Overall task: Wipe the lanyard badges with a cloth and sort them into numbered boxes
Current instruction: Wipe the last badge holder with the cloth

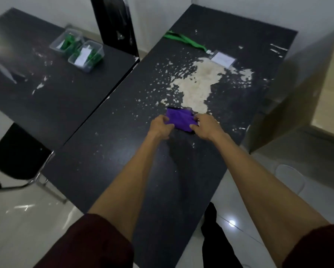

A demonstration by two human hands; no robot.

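A purple cloth (179,120) lies folded on the worn black table (135,151) in front of me. My left hand (161,127) grips its left edge and my right hand (205,126) grips its right edge. Farther back on the same table lies a badge in a clear sleeve (223,59) with a green lanyard (183,40) stretched out to its left. On the second black table at the left stand two clear plastic boxes (85,56), (66,42), both holding green lanyards and white badges. Any numbers on the boxes are too blurred to read.
A large patch of peeled surface (199,82) lies between the cloth and the badge. A cardboard box (298,89) stands at the table's right edge. One black chair (114,24) stands behind the tables and another (17,155) at the left. The floor is white tile.
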